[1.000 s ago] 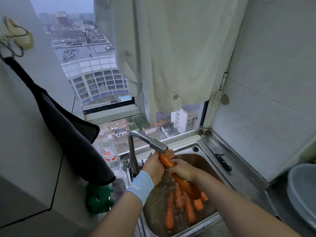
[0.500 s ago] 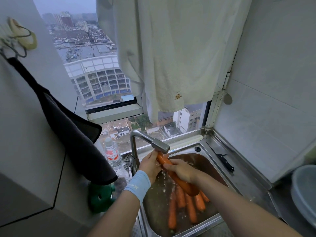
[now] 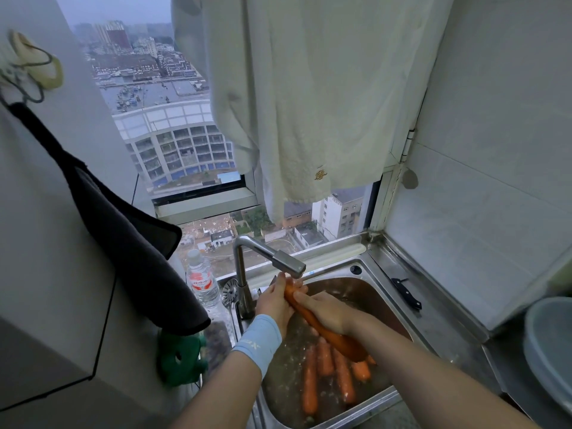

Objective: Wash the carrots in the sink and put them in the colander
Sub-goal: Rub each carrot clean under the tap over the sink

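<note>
A long orange carrot (image 3: 340, 340) is held slanted under the tap's spout (image 3: 288, 264), its upper end in the running water. My left hand (image 3: 274, 300), with a light blue wristband, grips that upper end. My right hand (image 3: 328, 309) is wrapped around the carrot's middle. Below them several more carrots (image 3: 325, 376) lie in the water of the steel sink (image 3: 387, 308). At the right edge I see a pale round bowl-like rim (image 3: 544, 345); whether it is the colander I cannot tell.
A black-handled knife (image 3: 405, 292) lies on the steel ledge right of the sink. A water bottle (image 3: 201, 281) and a green object (image 3: 179, 357) stand to the left. A dark cloth (image 3: 123, 243) hangs on the left, a white towel (image 3: 309, 103) over the window.
Both hands have stayed on the same carrot under the tap, shifting slightly up along it. The camera has tilted a little, so the scene sits lower right.
</note>
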A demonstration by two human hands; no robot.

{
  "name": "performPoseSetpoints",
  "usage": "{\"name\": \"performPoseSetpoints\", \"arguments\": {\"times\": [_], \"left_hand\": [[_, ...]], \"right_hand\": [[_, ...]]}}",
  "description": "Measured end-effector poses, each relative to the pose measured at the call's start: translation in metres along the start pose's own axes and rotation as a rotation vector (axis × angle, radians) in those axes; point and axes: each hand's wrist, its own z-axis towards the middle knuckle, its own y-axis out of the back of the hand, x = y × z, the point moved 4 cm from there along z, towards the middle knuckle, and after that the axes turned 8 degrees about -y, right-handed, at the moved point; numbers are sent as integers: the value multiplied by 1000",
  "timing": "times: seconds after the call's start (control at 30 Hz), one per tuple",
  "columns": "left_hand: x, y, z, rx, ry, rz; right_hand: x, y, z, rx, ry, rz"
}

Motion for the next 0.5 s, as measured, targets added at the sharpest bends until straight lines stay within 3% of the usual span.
{"name": "performPoseSetpoints", "arguments": {"times": [0.07, 0.23, 0.4, 0.5], "left_hand": [[5, -3, -6, 110, 48, 3], [14, -5, -1, 176, -7, 347], [10, -4, 12, 59, -4, 513], [4, -2, 23, -50, 3, 394]], "right_hand": [[0, 2, 1, 1, -17, 44], [1, 7, 4, -62, -26, 62], [6, 0, 7, -33, -48, 180], [7, -6, 12, 45, 8, 236]]}}
